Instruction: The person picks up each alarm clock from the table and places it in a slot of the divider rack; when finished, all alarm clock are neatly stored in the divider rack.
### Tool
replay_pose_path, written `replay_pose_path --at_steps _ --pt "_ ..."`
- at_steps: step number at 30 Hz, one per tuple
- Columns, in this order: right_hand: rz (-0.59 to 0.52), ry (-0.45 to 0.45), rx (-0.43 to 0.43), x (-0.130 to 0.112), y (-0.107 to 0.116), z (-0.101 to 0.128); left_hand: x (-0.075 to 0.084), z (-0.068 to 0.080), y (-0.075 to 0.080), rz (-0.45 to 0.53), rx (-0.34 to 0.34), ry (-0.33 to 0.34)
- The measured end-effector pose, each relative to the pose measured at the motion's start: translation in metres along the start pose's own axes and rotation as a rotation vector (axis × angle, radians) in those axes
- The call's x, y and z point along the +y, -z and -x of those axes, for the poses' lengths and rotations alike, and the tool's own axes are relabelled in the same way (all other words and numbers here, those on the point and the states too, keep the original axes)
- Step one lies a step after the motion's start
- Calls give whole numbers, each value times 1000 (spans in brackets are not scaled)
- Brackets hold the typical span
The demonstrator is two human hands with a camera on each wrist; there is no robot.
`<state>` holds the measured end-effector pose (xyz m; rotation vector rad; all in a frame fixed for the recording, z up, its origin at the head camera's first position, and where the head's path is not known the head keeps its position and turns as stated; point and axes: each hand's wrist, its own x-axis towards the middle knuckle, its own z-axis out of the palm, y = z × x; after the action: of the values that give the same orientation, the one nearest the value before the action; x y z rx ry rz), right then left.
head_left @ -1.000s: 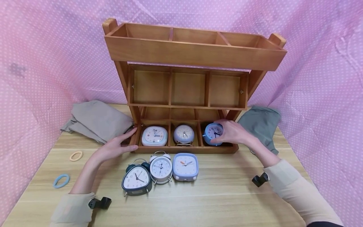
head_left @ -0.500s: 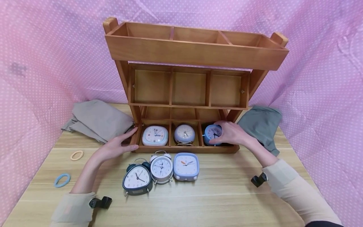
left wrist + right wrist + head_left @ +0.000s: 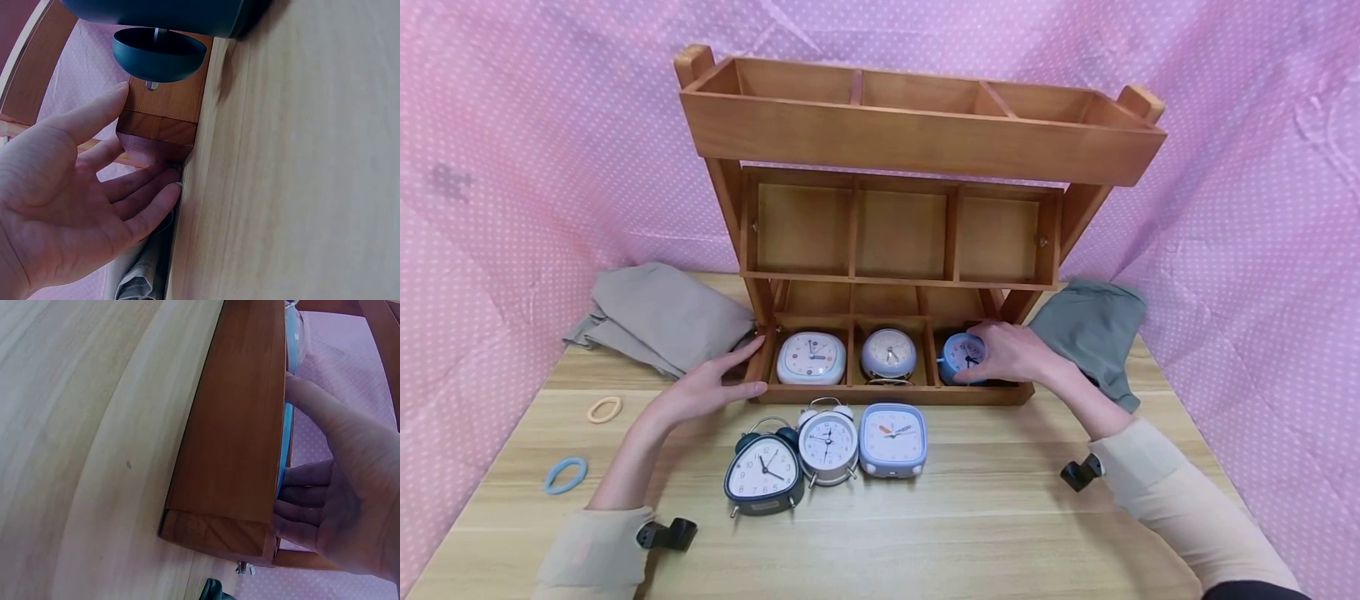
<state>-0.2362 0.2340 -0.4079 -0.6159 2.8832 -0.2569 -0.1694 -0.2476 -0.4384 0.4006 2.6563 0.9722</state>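
Observation:
A three-tier wooden shelf [image 3: 917, 142] stands on the table. Its bottom tray [image 3: 887, 395] holds a white square clock [image 3: 810, 358], a round lilac clock [image 3: 888, 354] and a small blue round clock [image 3: 961, 357] in the right compartment. My right hand [image 3: 1009, 352] grips the blue clock inside that compartment; the right wrist view shows its fingers [image 3: 312, 509] curled behind the clock's blue edge [image 3: 285, 447]. My left hand [image 3: 709, 385] lies flat against the tray's left end, fingers straight, as the palm [image 3: 69, 206] at the wooden corner [image 3: 159, 128] shows.
Three clocks stand before the shelf: a dark triangular one [image 3: 763, 473], a white twin-bell one [image 3: 826, 446], a lilac square one [image 3: 892, 439]. A beige cloth [image 3: 658, 317] lies left, a grey-green cloth [image 3: 1093, 329] right. Two hair ties [image 3: 603, 409] [image 3: 564, 475] lie far left.
My right hand has lowered the blue clock deeper into the right bottom compartment. The left hand has stayed at the tray's left end.

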Motion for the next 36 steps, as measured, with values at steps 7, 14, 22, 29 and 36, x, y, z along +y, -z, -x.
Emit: replay_pose_path --at_steps 7,14,22,29,36 --pt "44 -9 -15 -1 2 0 0 -2 1 12 -1 -23" --pt "22 -22 -31 0 1 2 0 -2 0 7 -6 -21" --pt "-91 31 34 4 0 7 1 -2 0 -4 -10 -8" --pt "-344 190 225 -8 -2 16 1 -1 0 3 -4 -12" --pt "-534 305 304 -38 -11 27 1 0 0 10 3 -22"
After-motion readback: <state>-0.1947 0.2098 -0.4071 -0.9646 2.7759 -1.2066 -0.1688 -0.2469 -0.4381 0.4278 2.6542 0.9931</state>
